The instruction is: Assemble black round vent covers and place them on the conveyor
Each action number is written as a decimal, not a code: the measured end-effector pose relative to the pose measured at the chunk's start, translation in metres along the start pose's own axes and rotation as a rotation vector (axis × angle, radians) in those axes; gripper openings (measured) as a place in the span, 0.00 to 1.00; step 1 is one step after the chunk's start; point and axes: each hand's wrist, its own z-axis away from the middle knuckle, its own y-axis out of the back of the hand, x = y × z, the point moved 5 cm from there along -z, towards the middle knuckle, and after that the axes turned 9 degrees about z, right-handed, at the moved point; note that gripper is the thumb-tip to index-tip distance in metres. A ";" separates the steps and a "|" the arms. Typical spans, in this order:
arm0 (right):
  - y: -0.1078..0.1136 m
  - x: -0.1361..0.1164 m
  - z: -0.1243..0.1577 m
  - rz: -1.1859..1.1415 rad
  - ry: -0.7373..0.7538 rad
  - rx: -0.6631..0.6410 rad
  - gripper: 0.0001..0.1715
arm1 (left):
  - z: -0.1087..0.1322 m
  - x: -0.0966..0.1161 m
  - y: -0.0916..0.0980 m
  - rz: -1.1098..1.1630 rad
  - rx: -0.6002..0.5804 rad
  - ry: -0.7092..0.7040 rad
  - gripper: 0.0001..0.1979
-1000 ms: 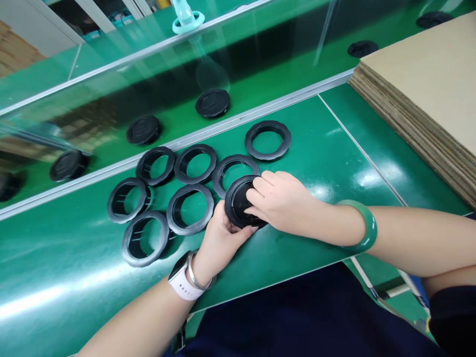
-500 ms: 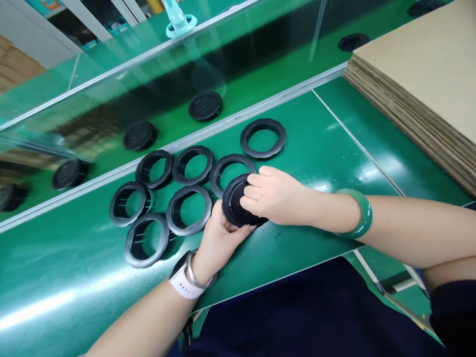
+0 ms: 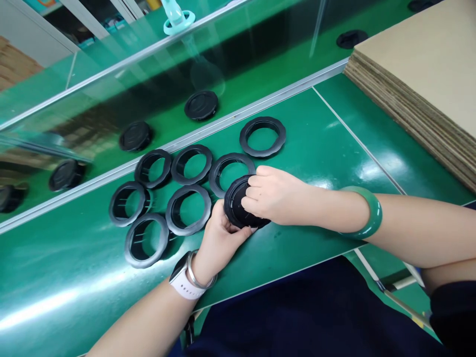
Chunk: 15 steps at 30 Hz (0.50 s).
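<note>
Gripping black round piece (image 3: 237,206) in L hand (image 3: 221,232), w/ R hand (image 3: 273,195) at its face.
Holding it tilted over green table (image 3: 316,134), in front of rings; can't tell if touching tabletop. Clasping rim low on L side w/ L hand, fingers + thumb wrapped close. Curling R hand almost to a fist against dark inner face, fingertips hidden; can't tell if pinching or just pressing. Wearing watch (image 3: 186,286) w/ pale strap + silver bangle (image 3: 192,268) on L wrist, green bangle (image 3: 373,215) on R. Lying beyond + to L: 6 black rings (image 3: 177,208), bunched; 1 more farther back, apart, nr metal rail (image 3: 290,91). Seen past rail, on green strip (image 3: 245,84): black discs (image 3: 201,105), spaced out. Stacked far R: brown boards (image 3: 420,54).
</note>
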 end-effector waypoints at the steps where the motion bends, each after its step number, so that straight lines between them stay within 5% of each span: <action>1: 0.000 0.000 0.000 0.003 0.005 -0.013 0.15 | 0.000 0.000 0.000 0.001 -0.002 0.002 0.27; 15: 0.004 0.000 0.001 0.001 0.040 -0.093 0.14 | 0.000 0.000 0.001 -0.059 0.015 -0.023 0.29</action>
